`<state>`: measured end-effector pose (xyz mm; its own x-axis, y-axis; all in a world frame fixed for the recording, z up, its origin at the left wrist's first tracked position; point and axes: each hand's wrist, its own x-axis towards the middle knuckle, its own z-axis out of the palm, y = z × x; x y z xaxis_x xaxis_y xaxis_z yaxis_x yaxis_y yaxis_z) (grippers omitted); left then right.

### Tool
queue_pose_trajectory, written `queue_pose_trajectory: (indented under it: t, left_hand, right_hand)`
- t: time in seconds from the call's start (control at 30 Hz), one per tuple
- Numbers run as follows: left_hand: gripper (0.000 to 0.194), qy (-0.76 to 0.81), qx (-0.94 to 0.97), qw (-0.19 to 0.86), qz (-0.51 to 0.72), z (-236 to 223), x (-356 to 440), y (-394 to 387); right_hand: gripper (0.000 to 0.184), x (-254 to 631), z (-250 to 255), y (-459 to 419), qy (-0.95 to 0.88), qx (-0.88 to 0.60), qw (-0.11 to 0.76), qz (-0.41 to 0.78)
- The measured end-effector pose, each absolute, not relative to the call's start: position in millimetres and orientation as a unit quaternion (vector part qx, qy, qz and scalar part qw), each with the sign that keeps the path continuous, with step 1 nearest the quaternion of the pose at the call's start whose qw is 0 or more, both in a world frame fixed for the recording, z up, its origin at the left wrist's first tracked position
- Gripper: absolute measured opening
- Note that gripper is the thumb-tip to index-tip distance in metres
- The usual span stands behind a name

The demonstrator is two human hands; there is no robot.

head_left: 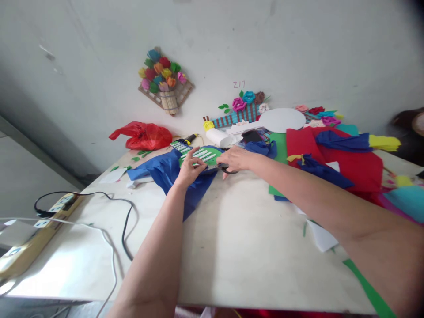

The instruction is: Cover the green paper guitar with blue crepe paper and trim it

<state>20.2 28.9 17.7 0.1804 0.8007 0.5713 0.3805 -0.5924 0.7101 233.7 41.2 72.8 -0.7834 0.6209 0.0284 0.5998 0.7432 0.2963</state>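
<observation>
My left hand [189, 170] rests with fingers curled on a green oval card [202, 155] that carries several white strips. It lies on crumpled blue paper [172, 174] at the far middle of the white table [232, 247]. My right hand [236, 159] is closed at the card's right edge, over the dark handles of scissors [226, 169]. Both arms reach far forward across the table.
Red, blue, yellow and green paper sheets [334, 161] pile up at the right. A red plastic bag [142, 136] lies at the back left. A power strip [39, 223] with black cable sits on the left edge. Paper flower crafts [164, 79] hang on the wall.
</observation>
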Motion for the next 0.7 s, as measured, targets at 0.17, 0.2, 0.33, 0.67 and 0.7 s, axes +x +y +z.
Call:
queue_pose_trajectory:
  t: [0.17, 0.2, 0.33, 0.67, 0.7]
  left_hand:
    - [0.015, 0.410, 0.741, 0.200, 0.492, 16.5, 18.2, 30.7]
    - [0.015, 0.414, 0.742, 0.198, 0.489, 16.5, 18.1, 31.0]
    - [0.012, 0.425, 0.745, 0.178, 0.483, 18.7, 18.3, 30.3]
    - [0.011, 0.451, 0.745, 0.166, 0.462, 20.8, 15.3, 30.4]
    - [0.011, 0.455, 0.746, 0.165, 0.458, 20.5, 15.1, 31.1]
  right_hand:
    - [0.027, 233.9, 70.3, 42.6, 0.929, 0.334, 0.032, 0.155]
    - [0.028, 233.9, 69.9, 42.5, 0.928, 0.336, 0.033, 0.157]
    - [0.034, 229.8, 70.5, 38.0, 0.926, 0.339, 0.032, 0.161]
    - [0.035, 218.5, 70.1, 33.4, 0.927, 0.334, 0.038, 0.165]
    - [0.034, 218.9, 69.9, 33.5, 0.927, 0.335, 0.038, 0.166]
